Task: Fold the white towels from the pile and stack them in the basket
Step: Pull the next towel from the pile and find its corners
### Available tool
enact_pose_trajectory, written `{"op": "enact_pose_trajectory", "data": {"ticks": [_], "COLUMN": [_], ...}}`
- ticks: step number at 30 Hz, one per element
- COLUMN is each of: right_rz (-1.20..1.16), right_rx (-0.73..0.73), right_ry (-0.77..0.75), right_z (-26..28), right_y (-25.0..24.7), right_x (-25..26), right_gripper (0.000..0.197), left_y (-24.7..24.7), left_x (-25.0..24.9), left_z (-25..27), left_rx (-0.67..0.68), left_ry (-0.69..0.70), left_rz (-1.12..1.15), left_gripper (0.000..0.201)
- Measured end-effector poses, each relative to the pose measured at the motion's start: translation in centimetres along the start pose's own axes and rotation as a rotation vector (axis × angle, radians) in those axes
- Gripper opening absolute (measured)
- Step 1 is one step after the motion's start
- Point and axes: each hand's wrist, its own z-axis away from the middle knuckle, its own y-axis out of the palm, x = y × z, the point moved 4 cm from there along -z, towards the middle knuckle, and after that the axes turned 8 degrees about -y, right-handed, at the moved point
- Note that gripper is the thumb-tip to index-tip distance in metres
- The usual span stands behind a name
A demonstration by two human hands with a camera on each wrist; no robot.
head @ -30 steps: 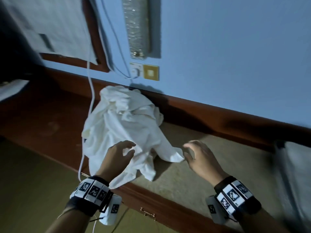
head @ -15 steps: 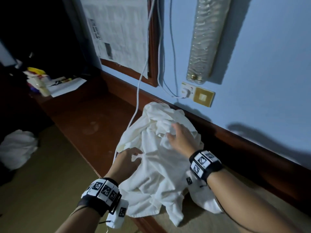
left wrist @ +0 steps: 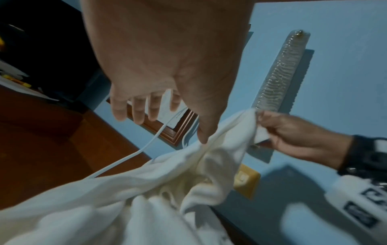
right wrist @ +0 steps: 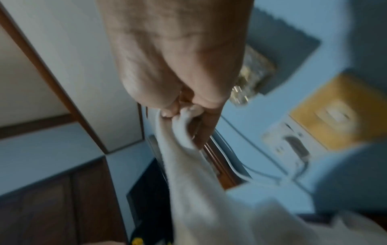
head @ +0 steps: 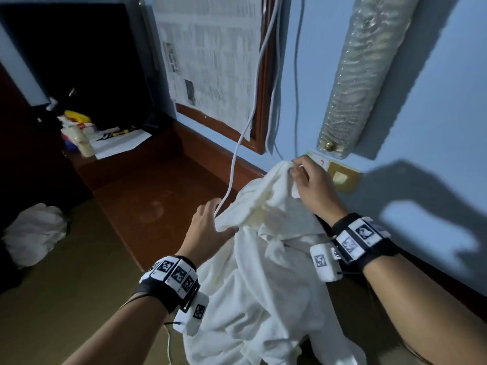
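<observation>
A heap of white towels (head: 253, 280) lies on the brown wooden ledge (head: 147, 206) against the blue wall. My right hand (head: 305, 185) pinches the top edge of one white towel (left wrist: 226, 132) and holds it raised near the wall socket; the wrist view shows the cloth (right wrist: 182, 132) bunched in its fingers. My left hand (head: 208, 227) is spread with straight fingers at the left side of the heap, its thumb (left wrist: 204, 136) touching a fold. No basket is in view.
A white cable (head: 237, 159) hangs from the wall past the left hand onto the ledge. A yellow socket plate (head: 342, 177) sits behind the right hand. Papers and bottles (head: 87, 138) clutter the far left. Another white bundle (head: 34, 233) lies lower left.
My right hand has risen from the top of the heap to near the socket, lifting a towel edge. My left hand has opened and shifted up along the heap's left side.
</observation>
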Motion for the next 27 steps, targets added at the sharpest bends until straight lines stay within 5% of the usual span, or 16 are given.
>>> {"op": "enact_pose_trajectory", "data": {"ticks": [3,5,7,10,13,15,19,24,27], "right_rz": [-0.068,-0.088,-0.112,-0.157,-0.091,0.015,0.222,0.178,0.431], "right_rx": [-0.05,-0.085,-0.169,-0.471,-0.655,-0.649,-0.638,-0.211,-0.263], "right_ry": [-0.12,-0.177,-0.19,-0.124,-0.007,0.092,0.246,0.371,0.323], "right_z": [1.0,2.2,3.8,6.9,11.1,14.1,19.3,22.7,24.1], "right_y": [-5.9,-9.6,-13.4,-20.3,-26.1,-28.2,-28.6,-23.5,-24.1], "right_x": [6.1,10.2,13.8,17.1,18.4,18.5,19.6,25.5,27.5], "right_gripper": [0.005,0.006,0.014,0.019,0.015,0.011,0.017,0.031,0.041], "left_y": [0.3,1.6,3.2,4.2,3.1,1.2,-3.6,-8.7,-10.2], "left_x": [-4.4,-8.0,-10.7,-11.7,-12.2,-15.4,-24.7,-34.1,-36.4], "left_z": [-1.7,-2.3,-2.1,-1.6,-1.1,0.7,7.6,18.2,21.1], "left_rx": [0.027,0.082,0.138,0.157,0.201,0.295,0.472,0.779,0.719], "left_ry": [0.11,0.242,0.329,0.339,0.305,0.363,0.717,0.957,1.106], "left_rz": [0.044,-0.023,-0.064,-0.065,-0.017,0.054,0.225,0.314,0.213], "left_gripper": [0.119,0.123,0.099,0.031,0.024,0.032,0.044,0.033,0.03]}}
